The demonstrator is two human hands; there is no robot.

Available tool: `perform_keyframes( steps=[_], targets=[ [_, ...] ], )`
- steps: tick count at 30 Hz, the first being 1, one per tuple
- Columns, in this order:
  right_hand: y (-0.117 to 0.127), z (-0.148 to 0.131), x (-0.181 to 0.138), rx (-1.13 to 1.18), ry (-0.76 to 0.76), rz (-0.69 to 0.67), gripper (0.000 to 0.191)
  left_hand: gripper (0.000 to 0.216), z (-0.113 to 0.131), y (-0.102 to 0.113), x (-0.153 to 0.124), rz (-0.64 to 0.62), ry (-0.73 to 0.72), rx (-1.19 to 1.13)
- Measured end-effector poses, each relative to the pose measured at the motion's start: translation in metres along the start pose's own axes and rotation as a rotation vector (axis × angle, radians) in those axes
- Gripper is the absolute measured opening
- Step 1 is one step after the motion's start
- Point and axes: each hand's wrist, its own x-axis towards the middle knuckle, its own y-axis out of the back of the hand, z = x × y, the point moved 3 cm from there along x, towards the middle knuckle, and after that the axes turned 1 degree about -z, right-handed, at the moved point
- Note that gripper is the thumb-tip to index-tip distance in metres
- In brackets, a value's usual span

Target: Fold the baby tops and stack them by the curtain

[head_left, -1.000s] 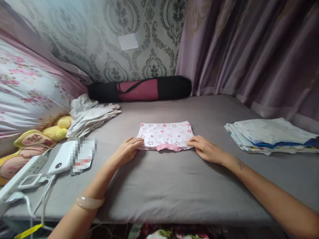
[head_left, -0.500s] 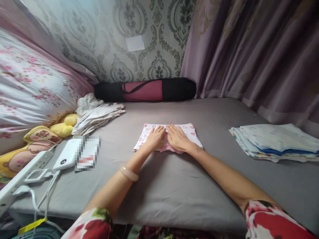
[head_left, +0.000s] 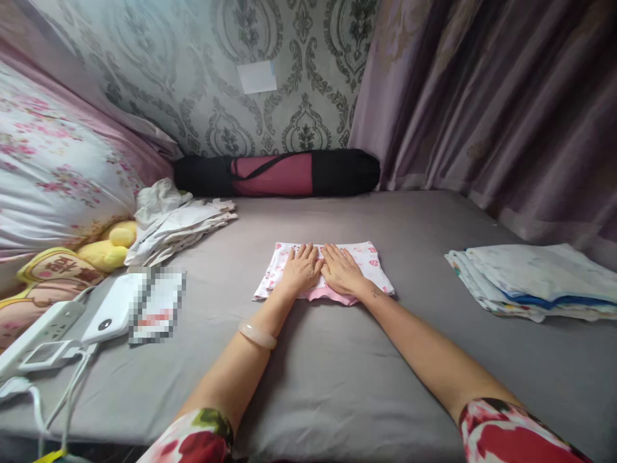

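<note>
A folded white garment with pink and red prints [head_left: 362, 253] lies flat on the grey bed sheet [head_left: 337, 373], its pink trim showing along the near edge. On its left half rests my left hand [head_left: 302, 269], palm down with the fingers stretched out. My right hand [head_left: 341, 270] presses flat on the middle and right part, fingers extended, its thumb side close to the left hand. Neither hand grips the cloth; both cover much of its centre.
At right sits a stack of folded clothes [head_left: 530, 273]. To the left lie a heap of pale clothes [head_left: 178, 222], a white power bank [head_left: 113, 305], a power strip [head_left: 45, 331] with cables, and yellow plush toys [head_left: 103, 247]. A black and maroon bag [head_left: 274, 175] lies along the wall.
Both hands stay flat on the garment, the left fingers now more spread. The view has shifted slightly, so things at left sit further left.
</note>
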Motion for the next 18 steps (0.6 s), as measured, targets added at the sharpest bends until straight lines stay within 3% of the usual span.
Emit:
perform_keyframes(
  steps=[18],
  targets=[
    [0.0011, -0.0022, 0.0006, 0.02, -0.011, -0.019, 0.062, 0.043, -0.0023, 0.0011, -0.0008, 0.082, -0.136, -0.033]
  ],
)
